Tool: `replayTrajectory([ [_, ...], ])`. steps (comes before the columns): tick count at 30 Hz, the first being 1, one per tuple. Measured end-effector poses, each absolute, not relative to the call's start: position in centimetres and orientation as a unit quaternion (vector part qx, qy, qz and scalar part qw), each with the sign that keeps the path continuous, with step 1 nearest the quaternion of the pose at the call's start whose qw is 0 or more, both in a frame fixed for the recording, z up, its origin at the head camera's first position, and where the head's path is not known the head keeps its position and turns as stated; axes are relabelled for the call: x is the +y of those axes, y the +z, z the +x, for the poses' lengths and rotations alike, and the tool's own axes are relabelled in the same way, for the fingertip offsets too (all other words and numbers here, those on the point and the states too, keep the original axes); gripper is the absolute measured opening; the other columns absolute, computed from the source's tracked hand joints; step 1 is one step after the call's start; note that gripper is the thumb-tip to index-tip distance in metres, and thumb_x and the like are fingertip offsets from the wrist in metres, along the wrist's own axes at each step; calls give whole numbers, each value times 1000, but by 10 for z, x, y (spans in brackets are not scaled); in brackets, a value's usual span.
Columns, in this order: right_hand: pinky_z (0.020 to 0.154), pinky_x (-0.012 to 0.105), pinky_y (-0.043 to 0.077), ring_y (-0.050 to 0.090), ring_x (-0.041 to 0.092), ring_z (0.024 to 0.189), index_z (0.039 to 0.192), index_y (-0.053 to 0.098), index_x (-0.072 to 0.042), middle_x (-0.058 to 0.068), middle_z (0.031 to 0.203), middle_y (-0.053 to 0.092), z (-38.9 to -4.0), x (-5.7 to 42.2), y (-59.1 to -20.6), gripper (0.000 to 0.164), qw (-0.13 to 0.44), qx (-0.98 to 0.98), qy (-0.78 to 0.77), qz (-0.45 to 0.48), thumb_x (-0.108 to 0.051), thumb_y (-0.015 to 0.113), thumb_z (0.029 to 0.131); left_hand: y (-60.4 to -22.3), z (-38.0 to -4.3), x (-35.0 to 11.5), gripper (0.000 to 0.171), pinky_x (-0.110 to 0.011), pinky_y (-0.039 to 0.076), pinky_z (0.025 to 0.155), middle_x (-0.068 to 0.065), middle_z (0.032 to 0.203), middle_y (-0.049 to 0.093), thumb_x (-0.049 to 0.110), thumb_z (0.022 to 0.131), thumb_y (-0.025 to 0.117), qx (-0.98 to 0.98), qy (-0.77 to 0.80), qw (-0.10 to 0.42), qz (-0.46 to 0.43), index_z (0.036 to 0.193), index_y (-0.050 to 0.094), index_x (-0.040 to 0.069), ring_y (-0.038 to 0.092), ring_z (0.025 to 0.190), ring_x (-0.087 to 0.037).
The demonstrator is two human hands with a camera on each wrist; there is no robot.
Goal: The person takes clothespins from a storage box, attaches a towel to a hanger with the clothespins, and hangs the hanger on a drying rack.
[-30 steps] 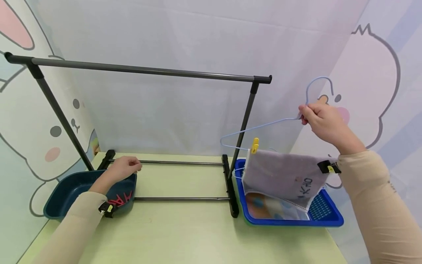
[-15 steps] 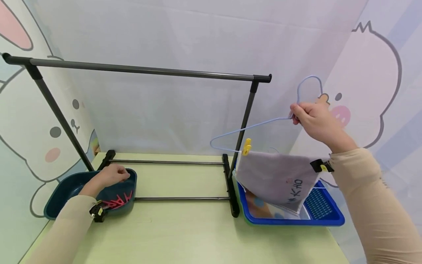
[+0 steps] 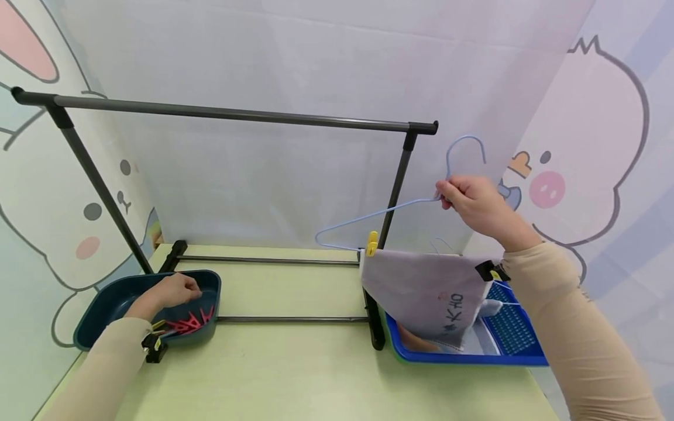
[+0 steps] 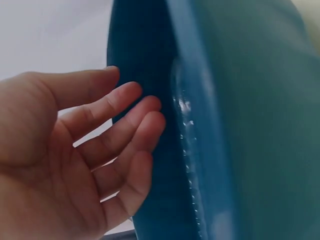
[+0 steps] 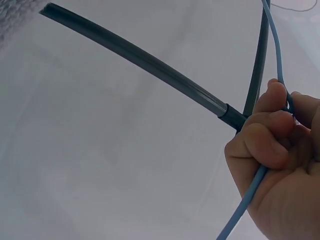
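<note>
My right hand point(image 3: 476, 204) grips a light blue wire hanger point(image 3: 376, 215) at the neck below its hook; in the right wrist view the fingers curl round the wire. From the hanger hangs a greyish-mauve cloth point(image 3: 416, 283) with dark lettering, and a yellow clothespin point(image 3: 372, 244) clips its left corner. Over the dark teal basin point(image 3: 113, 292) is my left hand point(image 3: 171, 290), just above several red clothespins point(image 3: 189, 323). In the left wrist view, this hand's fingers are loosely bent with nothing between them, beside the basin's wall point(image 4: 200, 100).
A dark metal drying rack point(image 3: 237, 114) stands between the basin and a blue basket point(image 3: 468, 358), which holds cloth and another hanger. The rack's right foot point(image 3: 375, 321) is close to the basket. Everything stands on a pale green table point(image 3: 295, 374).
My right hand has moved left and slightly down, bringing the hanger and cloth along. My left hand has moved left and down, into the basin's opening above the clothespins.
</note>
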State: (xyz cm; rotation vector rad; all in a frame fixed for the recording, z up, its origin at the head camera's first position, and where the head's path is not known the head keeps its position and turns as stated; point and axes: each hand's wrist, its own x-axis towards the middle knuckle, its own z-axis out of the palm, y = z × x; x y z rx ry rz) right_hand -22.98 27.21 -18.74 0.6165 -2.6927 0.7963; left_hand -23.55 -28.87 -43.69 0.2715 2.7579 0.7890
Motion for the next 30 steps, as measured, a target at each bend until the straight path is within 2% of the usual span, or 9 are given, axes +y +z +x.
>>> replayTrajectory([
  [8, 49, 27, 33, 40, 20, 60, 92, 66, -3, 7, 74, 57, -233, 264, -197, 30, 94, -929, 276, 225, -26, 48, 100, -442, -232, -291, 13, -32, 34, 57, -2, 70, 50, 11, 92, 57, 950, 269, 137, 86, 86, 64, 2, 43, 63, -18],
  [15, 53, 29, 35, 42, 23, 64, 93, 66, -5, 6, 76, 56, -238, 256, -205, 30, 77, -928, 268, 245, -27, 47, 101, -444, -232, -293, 13, -37, 43, 63, -4, 82, 60, 9, 91, 57, 949, 258, 158, 84, 91, 67, 1, 49, 71, -19],
  [18, 54, 29, 35, 43, 22, 65, 93, 66, -6, 6, 78, 58, -240, 251, -208, 30, 69, -930, 264, 248, -27, 46, 101, -444, -232, -293, 12, -37, 44, 63, -3, 82, 60, 9, 90, 58, 948, 256, 169, 86, 91, 67, 2, 49, 70, -18],
  [24, 53, 29, 34, 40, 23, 63, 94, 65, -6, 6, 78, 57, -242, 241, -212, 31, 50, -932, 260, 248, -28, 45, 101, -449, -234, -291, 8, -34, 42, 61, -1, 76, 58, 8, 89, 60, 947, 240, 188, 104, 86, 67, 5, 48, 67, -17],
  [30, 51, 31, 31, 36, 22, 57, 92, 64, -7, 6, 74, 54, -244, 230, -215, 32, 44, -930, 258, 258, -30, 43, 102, -456, -235, -292, 4, -41, 47, 67, -1, 81, 60, 8, 86, 65, 947, 231, 200, 100, 89, 66, 6, 52, 73, -18],
])
